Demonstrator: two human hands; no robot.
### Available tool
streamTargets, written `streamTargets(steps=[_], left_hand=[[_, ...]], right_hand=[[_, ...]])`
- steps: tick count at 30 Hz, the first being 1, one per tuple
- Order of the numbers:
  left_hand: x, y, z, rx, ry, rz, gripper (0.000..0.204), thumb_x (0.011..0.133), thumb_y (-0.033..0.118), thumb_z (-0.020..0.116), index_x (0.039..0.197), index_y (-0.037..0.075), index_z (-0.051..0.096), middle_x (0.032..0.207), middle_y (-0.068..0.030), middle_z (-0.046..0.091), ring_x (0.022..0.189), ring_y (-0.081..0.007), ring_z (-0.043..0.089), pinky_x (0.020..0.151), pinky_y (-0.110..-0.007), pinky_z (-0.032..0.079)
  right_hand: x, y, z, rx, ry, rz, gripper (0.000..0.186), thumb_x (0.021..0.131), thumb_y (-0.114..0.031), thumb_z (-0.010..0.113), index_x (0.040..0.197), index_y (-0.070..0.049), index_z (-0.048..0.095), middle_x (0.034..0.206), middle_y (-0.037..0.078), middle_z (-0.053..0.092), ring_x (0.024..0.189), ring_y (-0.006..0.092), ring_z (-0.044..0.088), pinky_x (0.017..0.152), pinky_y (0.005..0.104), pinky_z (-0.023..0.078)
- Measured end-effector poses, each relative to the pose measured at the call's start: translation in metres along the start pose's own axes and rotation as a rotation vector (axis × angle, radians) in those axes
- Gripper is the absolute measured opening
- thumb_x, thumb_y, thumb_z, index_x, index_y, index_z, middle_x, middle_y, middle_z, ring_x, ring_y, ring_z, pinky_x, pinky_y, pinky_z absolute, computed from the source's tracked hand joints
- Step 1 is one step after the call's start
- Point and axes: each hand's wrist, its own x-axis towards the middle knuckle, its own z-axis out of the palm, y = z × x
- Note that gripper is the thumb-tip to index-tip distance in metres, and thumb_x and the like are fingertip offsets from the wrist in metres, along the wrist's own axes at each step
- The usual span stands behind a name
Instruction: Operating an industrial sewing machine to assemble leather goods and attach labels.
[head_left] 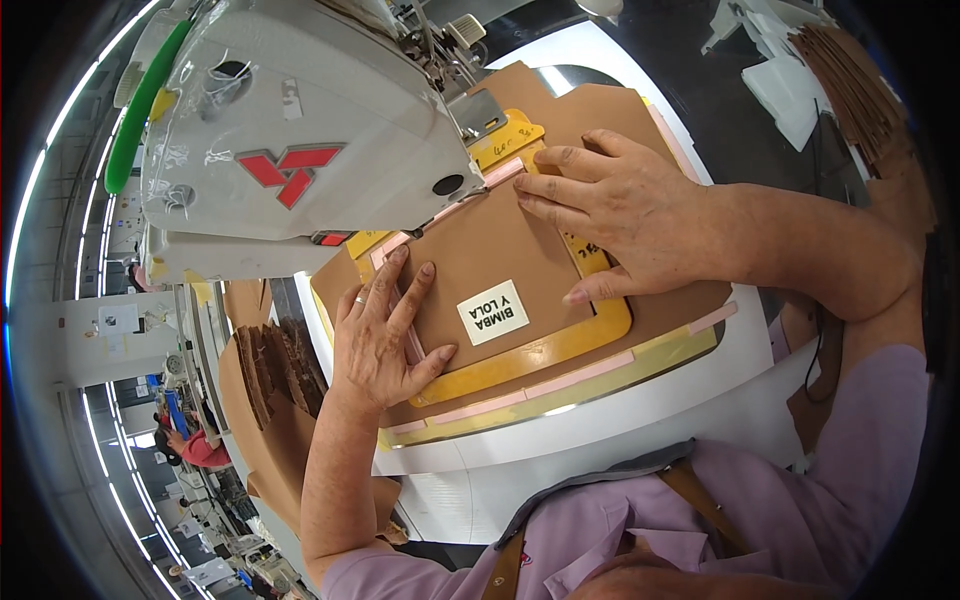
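A tan panel (pixel 465 260) with a cream printed label (pixel 492 310) lies in a yellow template (pixel 545 343) edged by pink strips, on a larger tan sheet (pixel 677 270). My left hand (pixel 385 340) rests on the panel's left side, fingers spread, a ring on one finger. My right hand (pixel 625 215) lies on the right side with fingers apart, fingertips near the upper pink strip and thumb on the template. Both hands press flat and grip nothing visible. A pale grey sewing machine head (pixel 305 110) stands over the panel's upper edge; its needle area is hard to make out.
Stacked tan pieces (pixel 278 370) sit at left. At upper right are more brown pieces (pixel 840 90), white scraps (pixel 775 100) and a dark cable. A green handle (pixel 140 115) is on the machine. A co-worker in red (pixel 200 445) is in the left background.
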Motion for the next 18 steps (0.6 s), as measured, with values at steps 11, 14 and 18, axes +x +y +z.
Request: streamTargets(steps=[11, 14, 18], left_hand=[[0.005, 0.021, -0.017, 0.037, -0.022, -0.113, 0.086, 0.085, 0.066, 0.064, 0.147, 0.008, 0.054, 0.148, -0.0217, 0.051, 0.127, -0.034, 0.058, 0.108, -0.05, 0.04], [0.014, 0.03, -0.019, 0.125, 0.016, -0.151, 0.081, 0.088, 0.063, 0.062, 0.143, 0.005, 0.056, 0.14, -0.0184, 0.058, 0.118, -0.0346, 0.062, 0.104, -0.047, 0.042], [0.036, 0.045, -0.021, 0.178, 0.123, -0.077, 0.062, 0.09, 0.048, 0.069, 0.132, 0.003, 0.064, 0.131, -0.0126, 0.064, 0.109, -0.0299, 0.066, 0.1, -0.045, 0.046]], right_hand=[[0.005, -0.001, 0.011, -0.049, 0.188, -0.079, 0.072, 0.098, -0.062, 0.05, 0.134, -0.001, 0.062, 0.139, 0.009, 0.06, 0.125, 0.0233, 0.051, 0.097, 0.0373, 0.042], [0.006, 0.001, 0.01, -0.042, 0.187, -0.082, 0.071, 0.099, -0.061, 0.051, 0.134, -0.001, 0.062, 0.139, 0.009, 0.06, 0.125, 0.0241, 0.051, 0.099, 0.0382, 0.042], [0.007, 0.003, 0.011, -0.009, 0.218, -0.082, 0.07, 0.098, -0.06, 0.052, 0.134, 0.0, 0.062, 0.137, 0.009, 0.061, 0.127, 0.0257, 0.051, 0.105, 0.0403, 0.041]])
